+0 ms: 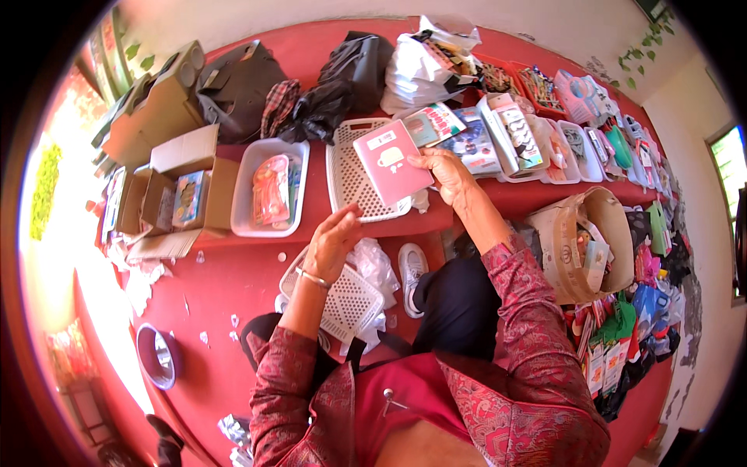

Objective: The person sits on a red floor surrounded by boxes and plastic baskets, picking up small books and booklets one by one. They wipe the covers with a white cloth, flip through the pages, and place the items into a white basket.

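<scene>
My right hand (442,173) grips a pink notebook (389,175) by its right edge, thumb on the cover. The notebook is tilted above a white perforated basket (342,183) on the red ledge. Just below the notebook's lower left corner, my left hand (334,237) is raised with its fingers stretched out, holding nothing. Behind the notebook lie a booklet with a red and green cover (433,124) and a blue picture book (472,144). Between my legs sits a second white perforated basket (348,307) beside crumpled clear plastic.
Left on the ledge stand a white tub (243,206) with a pink pouch and an open cardboard box (140,206). Black bags and a white plastic bag (405,74) line the back. At right are trays of small goods and a big cardboard container (556,257). A purple bucket (148,366) is lower left.
</scene>
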`<state>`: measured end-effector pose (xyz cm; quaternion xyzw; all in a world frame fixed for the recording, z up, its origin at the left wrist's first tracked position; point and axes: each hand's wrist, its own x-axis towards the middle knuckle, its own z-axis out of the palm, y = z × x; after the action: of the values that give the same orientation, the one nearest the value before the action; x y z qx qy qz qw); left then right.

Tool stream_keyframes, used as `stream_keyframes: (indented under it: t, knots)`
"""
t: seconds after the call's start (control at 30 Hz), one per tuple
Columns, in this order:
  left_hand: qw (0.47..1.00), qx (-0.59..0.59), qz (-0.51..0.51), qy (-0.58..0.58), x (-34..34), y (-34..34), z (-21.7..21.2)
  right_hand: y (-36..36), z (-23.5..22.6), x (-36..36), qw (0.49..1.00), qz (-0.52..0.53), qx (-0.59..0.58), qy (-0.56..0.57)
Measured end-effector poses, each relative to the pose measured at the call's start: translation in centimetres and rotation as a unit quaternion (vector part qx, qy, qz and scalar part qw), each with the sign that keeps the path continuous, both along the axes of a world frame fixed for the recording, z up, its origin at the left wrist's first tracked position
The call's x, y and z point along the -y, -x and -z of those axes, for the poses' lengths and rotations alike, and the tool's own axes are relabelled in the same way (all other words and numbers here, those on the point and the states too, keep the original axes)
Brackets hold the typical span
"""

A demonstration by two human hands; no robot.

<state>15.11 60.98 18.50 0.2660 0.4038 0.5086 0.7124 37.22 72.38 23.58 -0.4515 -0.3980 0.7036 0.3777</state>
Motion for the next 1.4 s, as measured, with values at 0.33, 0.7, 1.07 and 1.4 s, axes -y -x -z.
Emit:
stream_keyframes:
  t: [0.33,0.7,1.07,1.4]
  knots:
    - [0.951,0.300,-0.070,0.036,1.4,2.4,0.3,8.7,3.6,5.2,0.987,-0.139,0.070,0.037]
    - [0.930,0.363,-0.052,-0.026,2.2,3.0,-3.3,-5.8,19.5,-3.2,0.723,-0.175,0.588,-0.319]
    - [0.909,0.413,-0.019,-0.051,1.4,3.5,-2.3,-1.7,17.3,-3.9,0.742,-0.141,0.616,-0.224]
    - [0.936,0.351,-0.005,-0.025,1.9,2.4,-2.8,0.8,-3.1,5.1,0.958,-0.086,0.170,-0.216]
